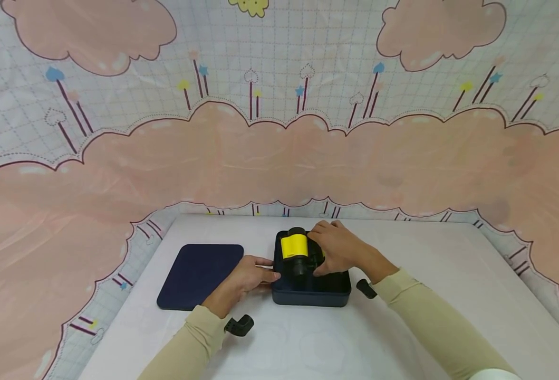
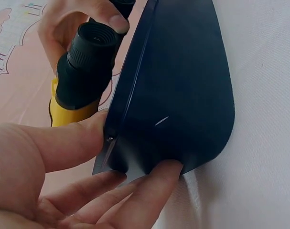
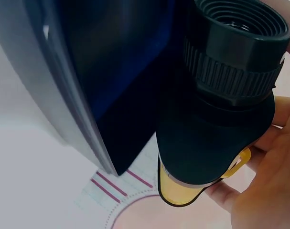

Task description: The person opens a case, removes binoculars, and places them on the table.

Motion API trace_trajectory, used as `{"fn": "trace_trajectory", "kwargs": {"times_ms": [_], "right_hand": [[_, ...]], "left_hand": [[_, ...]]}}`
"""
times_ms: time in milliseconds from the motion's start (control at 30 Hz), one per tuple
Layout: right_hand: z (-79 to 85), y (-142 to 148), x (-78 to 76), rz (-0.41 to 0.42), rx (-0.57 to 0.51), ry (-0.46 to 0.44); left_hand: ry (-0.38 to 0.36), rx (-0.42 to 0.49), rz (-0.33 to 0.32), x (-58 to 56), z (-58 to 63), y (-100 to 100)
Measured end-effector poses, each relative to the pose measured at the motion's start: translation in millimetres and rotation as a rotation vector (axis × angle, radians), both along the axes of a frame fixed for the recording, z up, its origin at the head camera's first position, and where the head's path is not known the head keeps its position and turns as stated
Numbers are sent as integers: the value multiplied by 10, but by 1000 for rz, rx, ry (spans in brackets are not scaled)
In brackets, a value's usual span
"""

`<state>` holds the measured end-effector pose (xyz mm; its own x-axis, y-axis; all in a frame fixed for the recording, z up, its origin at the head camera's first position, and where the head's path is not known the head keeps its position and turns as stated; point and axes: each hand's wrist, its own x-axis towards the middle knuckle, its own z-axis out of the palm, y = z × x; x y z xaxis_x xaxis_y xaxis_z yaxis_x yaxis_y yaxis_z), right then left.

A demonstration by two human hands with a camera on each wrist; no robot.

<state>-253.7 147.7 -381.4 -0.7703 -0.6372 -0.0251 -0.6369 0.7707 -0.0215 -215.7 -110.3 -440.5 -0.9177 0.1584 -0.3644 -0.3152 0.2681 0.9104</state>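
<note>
A yellow and black pair of binoculars (image 1: 295, 246) is in my right hand (image 1: 338, 248), held over the open dark navy box (image 1: 310, 298). My right thumb and fingers grip its right side. In the right wrist view the ribbed black eyepiece of the binoculars (image 3: 230, 78) shows close up beside the box wall (image 3: 68, 81). My left hand (image 1: 246, 274) holds the box at its left side. The left wrist view shows the thumb at the rim and the fingertips against the outer wall of the box (image 2: 183, 81). The box's interior is mostly dark.
A flat dark navy lid (image 1: 201, 277) lies on the white table (image 1: 279, 348), left of the box. Behind the table hangs a pink and white patterned cloth (image 1: 279, 158). Black wrist cameras (image 1: 239, 325) sit by both cuffs.
</note>
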Motion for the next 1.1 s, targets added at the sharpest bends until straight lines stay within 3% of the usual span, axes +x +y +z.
{"fn": "trace_trajectory", "kwargs": {"times_ms": [400,1100], "right_hand": [[149,149,38,-29,17,15],[170,334,36,-9,7,83]], "left_hand": [[2,4,-8,-18,-12,-12],[-12,15,-6,-10,-14,-22]]}}
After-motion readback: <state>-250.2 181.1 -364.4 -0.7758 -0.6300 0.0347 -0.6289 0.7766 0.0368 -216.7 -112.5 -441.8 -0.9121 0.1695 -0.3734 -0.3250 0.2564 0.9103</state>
